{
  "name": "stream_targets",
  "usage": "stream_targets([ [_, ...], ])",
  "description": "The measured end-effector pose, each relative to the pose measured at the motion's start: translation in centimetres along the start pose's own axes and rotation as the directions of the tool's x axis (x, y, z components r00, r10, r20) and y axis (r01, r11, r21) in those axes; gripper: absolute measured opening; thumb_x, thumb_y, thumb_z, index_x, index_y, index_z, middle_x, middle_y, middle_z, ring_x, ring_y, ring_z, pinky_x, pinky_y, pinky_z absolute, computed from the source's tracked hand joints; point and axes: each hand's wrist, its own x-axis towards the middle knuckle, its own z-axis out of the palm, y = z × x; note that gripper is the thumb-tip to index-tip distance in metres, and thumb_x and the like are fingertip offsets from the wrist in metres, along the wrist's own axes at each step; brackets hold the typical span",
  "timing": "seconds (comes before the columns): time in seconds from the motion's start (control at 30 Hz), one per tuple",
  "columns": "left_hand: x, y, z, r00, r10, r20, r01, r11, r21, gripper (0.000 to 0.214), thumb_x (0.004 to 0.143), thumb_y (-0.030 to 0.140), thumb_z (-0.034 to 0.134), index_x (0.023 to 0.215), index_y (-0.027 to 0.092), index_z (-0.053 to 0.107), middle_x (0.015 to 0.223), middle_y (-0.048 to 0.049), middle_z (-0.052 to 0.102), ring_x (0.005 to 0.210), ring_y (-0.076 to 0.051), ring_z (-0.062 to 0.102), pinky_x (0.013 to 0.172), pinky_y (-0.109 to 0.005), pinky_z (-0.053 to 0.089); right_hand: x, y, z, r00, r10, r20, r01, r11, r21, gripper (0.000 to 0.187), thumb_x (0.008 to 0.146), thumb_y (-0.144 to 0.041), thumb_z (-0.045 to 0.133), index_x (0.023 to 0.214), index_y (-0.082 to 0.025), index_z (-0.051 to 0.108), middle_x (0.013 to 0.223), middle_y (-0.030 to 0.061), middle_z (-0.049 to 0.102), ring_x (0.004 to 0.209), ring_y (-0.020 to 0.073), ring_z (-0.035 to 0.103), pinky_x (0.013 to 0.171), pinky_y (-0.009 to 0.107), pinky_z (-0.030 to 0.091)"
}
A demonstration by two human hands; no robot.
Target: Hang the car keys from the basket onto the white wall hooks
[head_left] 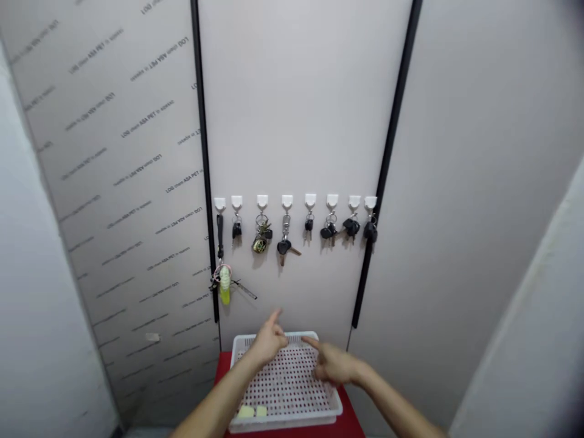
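Both hands hold nothing and hover above a white perforated plastic basket (285, 421). My left hand (270, 340) points up toward the wall, its index finger out and the other fingers curled loosely. Over the basket's right side is my right hand (335, 363), its index finger stretched to the left and the others bent. Above them, several bunches of keys hang from white hooks in a row. Among these are a bunch with a round gold-coloured fob (260, 245), keys on a spring-like chain (283, 246), and a black-strapped bunch with a yellow-green charm (225, 286).
The basket stands on a red surface (350, 420). Two pale yellow paper pieces (246, 412) lie in its near left corner. Black vertical strips (396, 115) divide the wall panels. Printed lettering covers the left panel (132, 182). Pale walls close in on both sides.
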Motion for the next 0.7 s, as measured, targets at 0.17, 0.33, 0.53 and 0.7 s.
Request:
stream_targets([
  [0.17, -2.7, 9.6, -5.3, 0.893, 0.429, -0.134, -0.443, 0.890, -0.106, 0.079, 0.056, 0.004, 0.046, 0.119, 0.022, 0.000, 0.050, 0.0097, 0.037, 0.044, -0.002, 0.033, 0.046, -0.014, 0.029, 4.8, -9.7, -3.2, 0.967, -0.073, -0.244, 0.118, 0.977, 0.175, 0.068, 0.060, -0.014, 0.039, 0.120, -0.024, 0.007, 0.047, -0.0077, 0.038, 0.039, 0.0053, 0.034, 0.040, 0.019, 0.031],
  [0.33, -6.2, 15.8, -7.1, 0.763, 0.615, -0.200, -0.646, 0.740, -0.190, 0.080, 0.060, 0.007, 0.046, 0.118, 0.026, -0.006, 0.049, 0.0090, 0.032, 0.043, -0.002, 0.032, 0.044, -0.014, 0.029, 6.0, -17.3, -5.9, 0.844, -0.307, -0.439, 0.468, 0.823, 0.324, 0.072, 0.066, -0.016, 0.040, 0.118, -0.030, -0.008, 0.050, -0.0076, 0.036, 0.042, 0.0066, 0.034, 0.041, 0.019, 0.032],
  [0.53, -6.9, 15.8, -6.4, 0.768, 0.626, -0.137, -0.637, 0.725, -0.261, 0.079, 0.060, 0.005, 0.046, 0.118, 0.029, -0.002, 0.050, 0.0086, 0.033, 0.043, -0.002, 0.031, 0.043, -0.014, 0.030, 5.7, -17.6, -5.2, 0.846, -0.319, -0.427, 0.481, 0.802, 0.354, 0.071, 0.067, -0.018, 0.042, 0.118, -0.031, -0.006, 0.050, -0.0071, 0.035, 0.040, 0.0068, 0.033, 0.038, 0.020, 0.031],
  [0.7, -6.2, 14.5, -6.5, 0.780, 0.617, -0.106, -0.623, 0.746, -0.236, 0.078, 0.060, 0.006, 0.046, 0.118, 0.030, -0.001, 0.051, 0.0084, 0.034, 0.044, -0.002, 0.032, 0.046, -0.015, 0.031, 6.0, -17.6, -4.8, 0.879, -0.285, -0.382, 0.438, 0.799, 0.413, 0.072, 0.065, -0.016, 0.043, 0.118, -0.030, -0.004, 0.048, -0.0080, 0.036, 0.040, 0.0056, 0.032, 0.039, 0.019, 0.030],
])
